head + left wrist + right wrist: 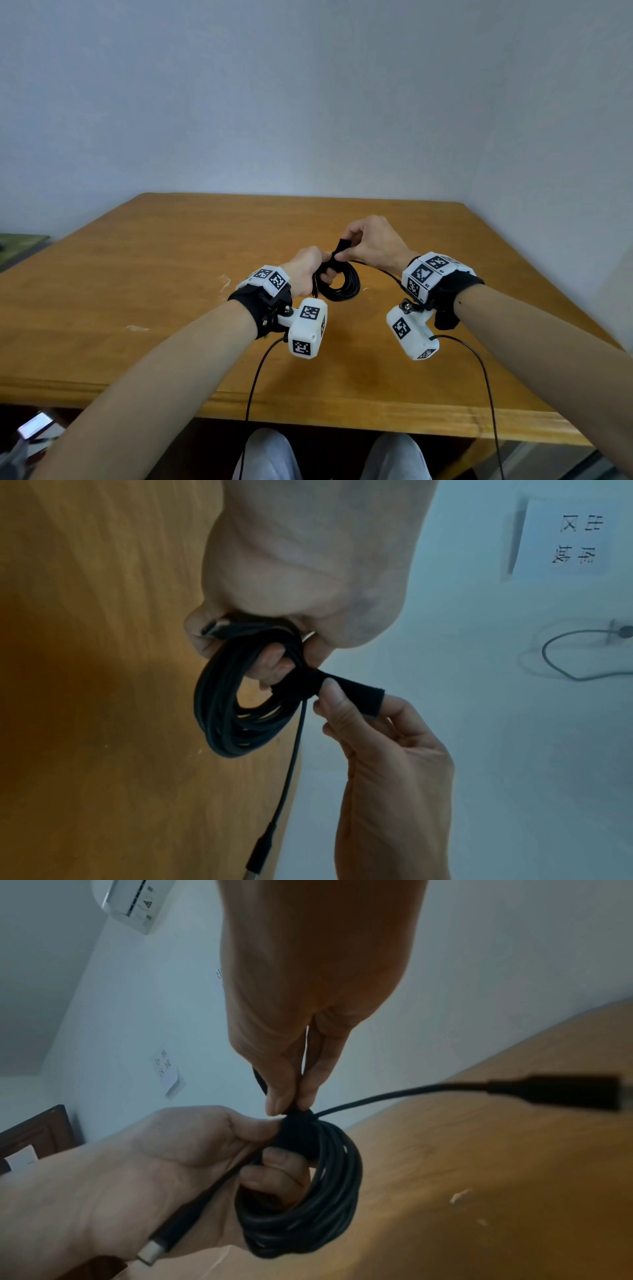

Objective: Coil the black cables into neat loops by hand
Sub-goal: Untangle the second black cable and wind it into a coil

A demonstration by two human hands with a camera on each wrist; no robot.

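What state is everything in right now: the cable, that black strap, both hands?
black cable: wound into a neat coil, held above the table, both plug ends hanging loose.
strap: partly wrapped round the coil, free end not yet fastened.
left hand: fingers curled through the coil, gripping it.
right hand: pinching the strap's end.
table: wooden, scuffed.

Both my forearms reach forward and angle inward, so my hands meet at about 12 o'clock in front of me, with a black band on each wrist. My left hand (307, 270) is turned thumb-up, its fingers (274, 1172) curled through the cable coil (339, 284) and gripping it. My right hand (371, 245) sits just at its 1 o'clock, knuckles up, thumb and forefinger pinching the black strap (329, 689) at the coil's top.
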